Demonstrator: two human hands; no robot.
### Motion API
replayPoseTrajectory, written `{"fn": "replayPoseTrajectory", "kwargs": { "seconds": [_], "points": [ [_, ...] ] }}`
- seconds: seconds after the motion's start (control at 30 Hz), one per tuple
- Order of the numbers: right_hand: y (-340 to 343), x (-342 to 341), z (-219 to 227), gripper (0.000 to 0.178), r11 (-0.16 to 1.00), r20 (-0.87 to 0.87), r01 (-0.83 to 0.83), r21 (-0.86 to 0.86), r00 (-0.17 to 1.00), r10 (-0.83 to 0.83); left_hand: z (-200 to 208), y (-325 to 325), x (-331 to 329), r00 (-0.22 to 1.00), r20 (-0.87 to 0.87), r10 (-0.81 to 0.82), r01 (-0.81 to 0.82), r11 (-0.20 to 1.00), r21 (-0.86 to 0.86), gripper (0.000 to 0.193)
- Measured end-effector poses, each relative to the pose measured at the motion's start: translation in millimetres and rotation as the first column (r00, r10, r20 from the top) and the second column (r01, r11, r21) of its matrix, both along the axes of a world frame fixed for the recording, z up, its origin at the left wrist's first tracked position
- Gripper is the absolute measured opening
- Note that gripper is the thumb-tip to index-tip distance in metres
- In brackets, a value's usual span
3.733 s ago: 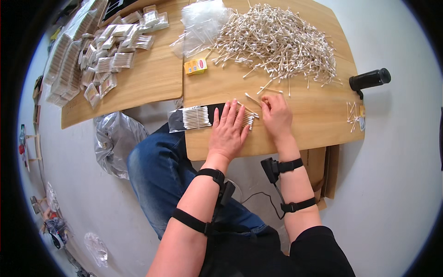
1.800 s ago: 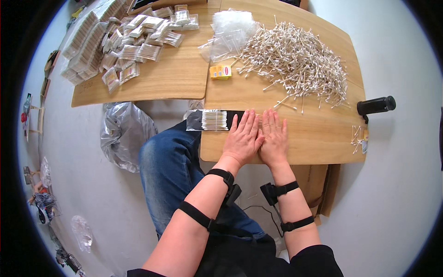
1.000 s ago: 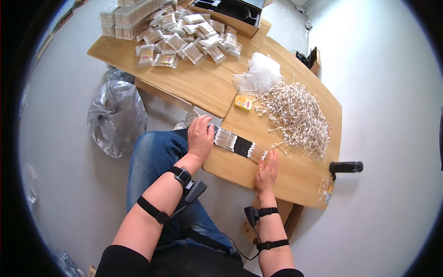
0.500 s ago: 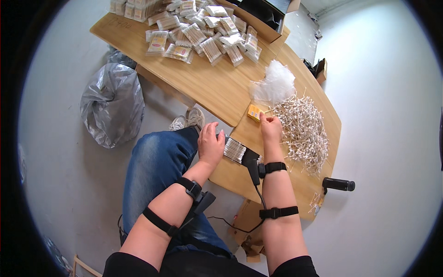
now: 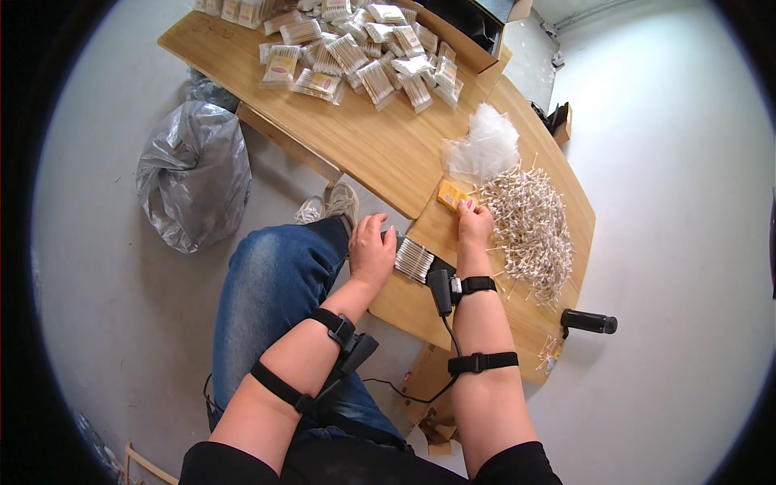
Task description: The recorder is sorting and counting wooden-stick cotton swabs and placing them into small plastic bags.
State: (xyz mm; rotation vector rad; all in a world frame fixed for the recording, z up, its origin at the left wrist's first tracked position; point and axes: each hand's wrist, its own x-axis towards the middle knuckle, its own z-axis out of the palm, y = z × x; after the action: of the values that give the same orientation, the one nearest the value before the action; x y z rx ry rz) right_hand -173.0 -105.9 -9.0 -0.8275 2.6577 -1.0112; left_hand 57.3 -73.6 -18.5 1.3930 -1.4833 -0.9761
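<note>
My left hand (image 5: 371,250) rests on the near end of a clear packet of cotton swabs (image 5: 414,259) at the table's front edge, fingers curled over it. My right hand (image 5: 474,224) reaches forward to a small yellow card (image 5: 451,195) lying on the wooden table (image 5: 380,149), fingertips touching it. Just right of that hand spreads a big loose heap of cotton swabs (image 5: 529,226). A crumpled pile of clear plastic bags (image 5: 482,149) lies beyond the card.
Several filled swab packets (image 5: 356,52) cover the table's far left part. A black cylinder (image 5: 588,322) and a few stray swabs (image 5: 550,353) lie at the near right end. A grey plastic sack (image 5: 192,182) sits on the floor left of my knees.
My hands, side by side on the table earlier, have parted. The left now holds the swab packet at the edge; the right has reached out to the yellow card. My view swung left.
</note>
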Motion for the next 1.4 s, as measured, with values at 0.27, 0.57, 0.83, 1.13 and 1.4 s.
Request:
{"fn": "replayPoseTrajectory", "kwargs": {
  "seconds": [0.27,0.57,0.83,1.13,1.4],
  "points": [
    [28,19,45,0.023,0.934,0.568,0.196,-0.299,0.823,0.009,-7,3,3,0.994,0.105,-0.009,0.017,0.997,-0.072,0.030],
    [116,88,51,0.020,0.943,0.507,0.050,-0.329,0.852,0.132,-6,9,-4,0.932,0.361,0.006,0.110,0.947,-0.300,0.047],
    [125,111,27,0.026,0.971,0.134,-0.118,-0.209,0.980,0.148,-10,20,-8,0.831,0.556,-0.016,0.181,0.953,-0.243,0.057],
    [121,121,27,0.021,0.975,0.001,-0.150,-0.164,0.988,0.152,-14,21,-11,0.808,0.588,-0.041,0.215,0.949,-0.230,0.060],
    [106,131,33,0.017,0.969,-0.123,-0.242,-0.041,0.964,0.235,-13,19,-7,0.807,0.579,-0.119,0.265,0.948,-0.174,0.059]
  ]
}}
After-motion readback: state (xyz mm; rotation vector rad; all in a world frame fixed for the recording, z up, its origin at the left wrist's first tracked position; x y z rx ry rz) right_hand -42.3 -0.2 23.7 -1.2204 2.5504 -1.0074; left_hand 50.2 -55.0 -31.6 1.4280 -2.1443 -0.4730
